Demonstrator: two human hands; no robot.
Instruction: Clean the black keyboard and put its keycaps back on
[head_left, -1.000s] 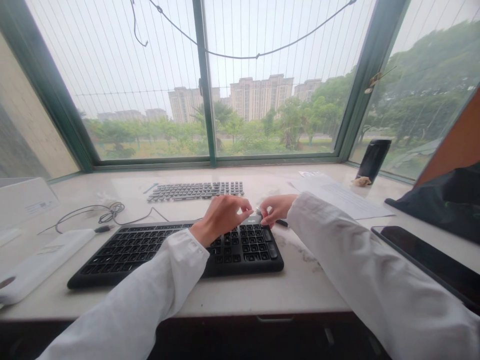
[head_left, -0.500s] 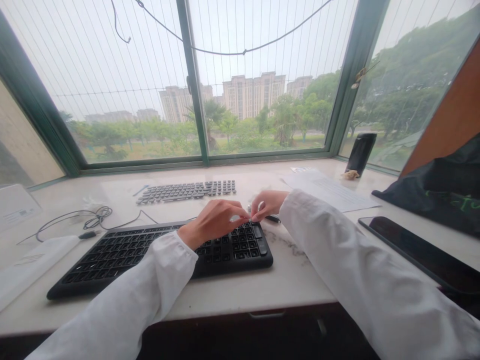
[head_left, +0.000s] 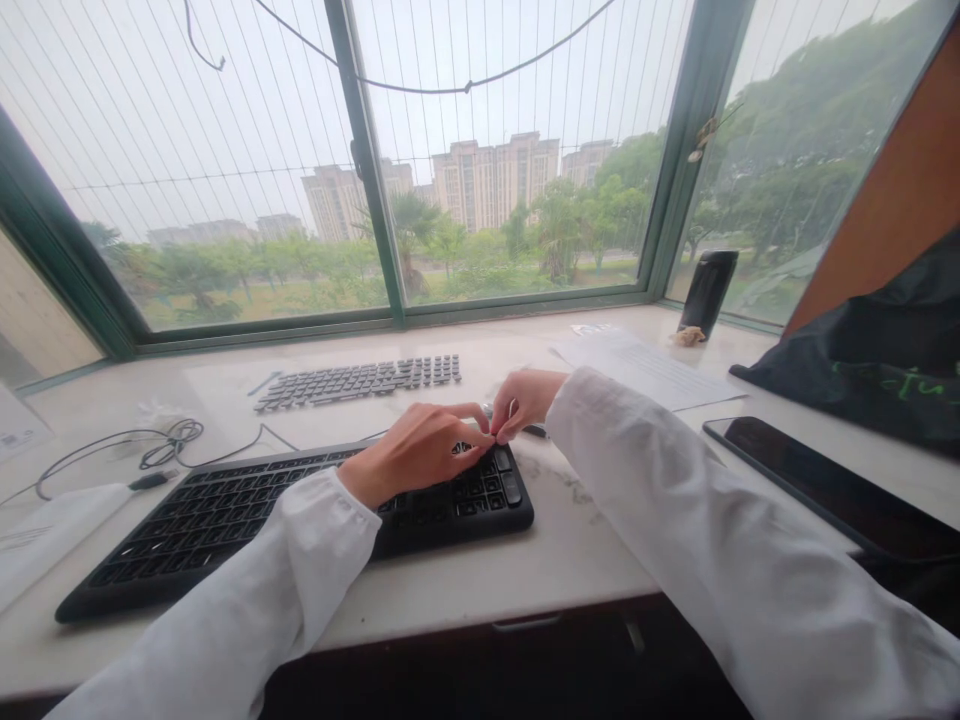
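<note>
A green-framed window [head_left: 365,150] looks out on rain-hazed trees and apartment blocks, and below it runs a white marble counter [head_left: 577,570]. Well right of the grip lie a black tablet [head_left: 832,485] and a dark cloth bag [head_left: 862,370]; ahead and right of it, a printed sheet of paper [head_left: 645,368] and a black cylindrical flask [head_left: 708,293]. To the left, a coiled black cable [head_left: 161,442] sits beyond a white flat box [head_left: 52,525]. Directly under the grip is a black keyboard [head_left: 300,525], its upper right corner between the fingertips and the wrists, and just beyond it lies a loose array of black keycaps [head_left: 360,383]. The left hand [head_left: 412,450] arches over the right-hand keys, and the right hand [head_left: 525,400] sits at the keyboard's top edge, their fingertips [head_left: 491,428] meeting in a tight pinch. Whether they grasp a keycap cannot be told; a small silvery object [head_left: 488,410] shows just behind them, and a dark pen [head_left: 536,430] lies under the right hand
</note>
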